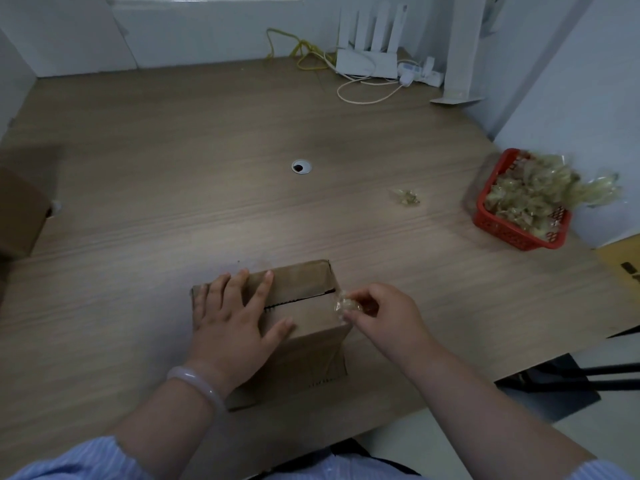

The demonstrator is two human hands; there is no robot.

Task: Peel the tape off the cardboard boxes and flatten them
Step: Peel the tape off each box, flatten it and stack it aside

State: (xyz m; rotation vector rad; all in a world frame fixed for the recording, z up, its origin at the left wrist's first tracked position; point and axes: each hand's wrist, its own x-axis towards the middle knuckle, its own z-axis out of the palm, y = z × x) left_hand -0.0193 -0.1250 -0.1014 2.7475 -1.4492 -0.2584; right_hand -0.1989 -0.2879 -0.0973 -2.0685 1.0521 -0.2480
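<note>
The cardboard box (pixel 298 327) is plain brown. The surface (pixel 207 133) is light brown with a wood-grain pattern. The basket (pixel 509 233) is red with lattice walls; the tape scraps (pixel 526 195) are translucent yellowish. The sleeve (pixel 86 459) is pale blue, finely striped.

The person wears a light blue shirt with fine pale stripes. Its left sleeve (pixel 79 460) and right sleeve (pixel 602 471) show only at the lower corners of the view, and both forearms are bare. A smooth, milky, rounded bangle (pixel 195 384) circles the wrist behind the left hand (pixel 235 320).
</note>
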